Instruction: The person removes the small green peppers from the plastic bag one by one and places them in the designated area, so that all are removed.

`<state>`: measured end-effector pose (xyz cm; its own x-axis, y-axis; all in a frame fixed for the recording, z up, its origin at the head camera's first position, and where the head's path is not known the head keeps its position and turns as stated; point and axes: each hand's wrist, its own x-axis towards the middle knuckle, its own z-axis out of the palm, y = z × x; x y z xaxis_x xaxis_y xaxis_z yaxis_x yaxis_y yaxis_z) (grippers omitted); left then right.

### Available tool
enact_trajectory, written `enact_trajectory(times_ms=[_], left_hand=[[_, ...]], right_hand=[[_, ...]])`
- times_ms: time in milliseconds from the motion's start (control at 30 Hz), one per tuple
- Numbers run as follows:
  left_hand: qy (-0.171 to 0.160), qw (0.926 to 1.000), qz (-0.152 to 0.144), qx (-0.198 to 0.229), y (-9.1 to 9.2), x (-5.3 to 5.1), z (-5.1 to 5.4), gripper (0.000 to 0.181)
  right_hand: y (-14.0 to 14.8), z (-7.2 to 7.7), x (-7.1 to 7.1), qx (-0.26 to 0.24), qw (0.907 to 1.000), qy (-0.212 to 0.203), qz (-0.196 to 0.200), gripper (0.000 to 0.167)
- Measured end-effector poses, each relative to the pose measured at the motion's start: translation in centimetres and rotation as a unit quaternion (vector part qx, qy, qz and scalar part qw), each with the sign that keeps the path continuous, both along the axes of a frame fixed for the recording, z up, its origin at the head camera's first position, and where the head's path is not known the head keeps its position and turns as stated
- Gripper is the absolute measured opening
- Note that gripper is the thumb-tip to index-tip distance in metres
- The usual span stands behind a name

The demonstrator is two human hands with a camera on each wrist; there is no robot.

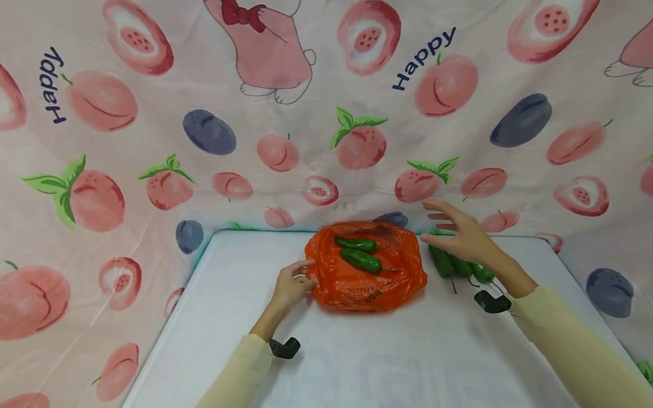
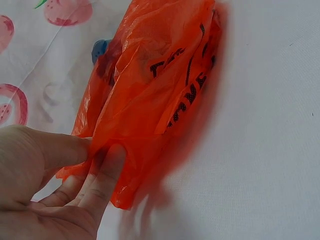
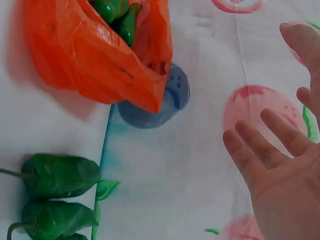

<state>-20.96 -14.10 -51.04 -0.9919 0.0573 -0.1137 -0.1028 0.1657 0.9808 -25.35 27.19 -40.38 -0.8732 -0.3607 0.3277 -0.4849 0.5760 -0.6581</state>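
An orange plastic bag (image 1: pixel 331 286) lies with its mouth facing up on the white table. Two green peppers (image 1: pixel 361 260) show inside it. At the bag's left side, my left hand (image 1: pixel 292 288) pinches the rim between thumb and fingers, and the left wrist view shows the plastic (image 2: pixel 145 95) between them. My right hand (image 1: pixel 461 235) is raised to the right of the bag, its fingers spread and holding nothing. Below it, more green peppers (image 1: pixel 442 263) lie side by side on the table, partly hidden by this hand in the head view. The right wrist view shows these peppers (image 3: pixel 62 175) apart from the hand.
The white table (image 1: pixel 245 362) extends in front of the bag and to both sides. Behind it hangs a pale cloth (image 1: pixel 316 130) printed with peaches and blue fruit, close to the table's back edge. Dark wrist cameras (image 1: pixel 284 348) sit on both wrists.
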Motion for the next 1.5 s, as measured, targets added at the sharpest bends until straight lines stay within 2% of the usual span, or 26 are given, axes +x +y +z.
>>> enact_trajectory(times_ms=[133, 367, 600, 800, 1067, 1367, 1500], left_hand=[[0.001, 1.0000, -0.001, -0.004, 0.0, 0.0, 0.0, 0.047], [0.003, 1.0000, -0.001, -0.006, 0.0, 0.0, -0.1, 0.047], [0.002, 1.0000, -0.004, -0.004, 0.0, 0.0, -0.1, 0.046], [-0.002, 1.0000, -0.004, -0.006, 0.0, 0.0, -0.1, 0.046], [-0.005, 1.0000, -0.004, -0.004, 0.0, -0.1, -0.2, 0.046], [-0.006, 0.9999, 0.003, -0.014, 0.2, -0.2, -0.3, 0.046], [-0.008, 0.9998, 0.002, -0.017, 0.2, -0.1, -0.2, 0.046]], right_hand=[[-0.8, -0.1, -0.2, 0.002, 0.9999, 0.001, 0.017, 0.075], [-2.7, 0.3, -0.7, 0.032, 0.9972, -0.034, 0.059, 0.078], [-4.4, 0.0, -1.4, 0.056, 0.9927, -0.059, 0.089, 0.076], [-5.6, -1.1, -2.1, 0.068, 0.9890, -0.060, 0.117, 0.073], [-7.2, -2.6, -2.6, 0.063, 0.9821, -0.109, 0.140, 0.071], [-8.8, -4.1, -3.0, 0.067, 0.9764, -0.136, 0.154, 0.067], [-9.2, -5.0, -3.2, 0.092, 0.9741, -0.147, 0.145, 0.068]])
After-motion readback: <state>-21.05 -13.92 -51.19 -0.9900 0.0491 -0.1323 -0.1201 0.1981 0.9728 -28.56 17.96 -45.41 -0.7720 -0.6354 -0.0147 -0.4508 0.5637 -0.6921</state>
